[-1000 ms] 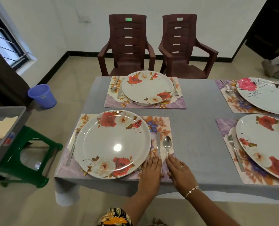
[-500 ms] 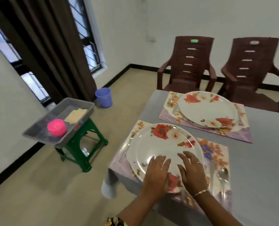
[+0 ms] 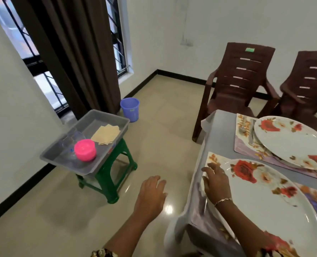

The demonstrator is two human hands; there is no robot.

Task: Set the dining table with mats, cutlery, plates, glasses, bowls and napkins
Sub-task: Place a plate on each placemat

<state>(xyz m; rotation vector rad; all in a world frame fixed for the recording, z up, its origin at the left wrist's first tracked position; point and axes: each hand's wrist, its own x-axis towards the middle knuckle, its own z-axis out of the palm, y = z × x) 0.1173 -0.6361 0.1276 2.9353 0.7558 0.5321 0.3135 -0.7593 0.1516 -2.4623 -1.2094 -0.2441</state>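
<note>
Judging by the near plate [image 3: 265, 206] already laid on its mat [image 3: 214, 158], looks like the fetching step. Nearest: left hand [image 3: 152, 193] out over the floor, fingers loose and apart, holding nothing; right hand [image 3: 216, 184] spread over the plate's left rim, gripping nothing. Farther left, in the grey tray [image 3: 105, 115] on the green stool [image 3: 115, 175]: pink bowl [image 3: 85, 150], clear glasses [image 3: 70, 143], folded napkins [image 3: 105, 134]. Next probably calls for reaching to the tray and closing gently round a glass or the bowl.

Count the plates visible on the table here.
2: the near plate on the closest mat, the far plate on the far mat behind it. Others may lie beyond the right edge.
</note>
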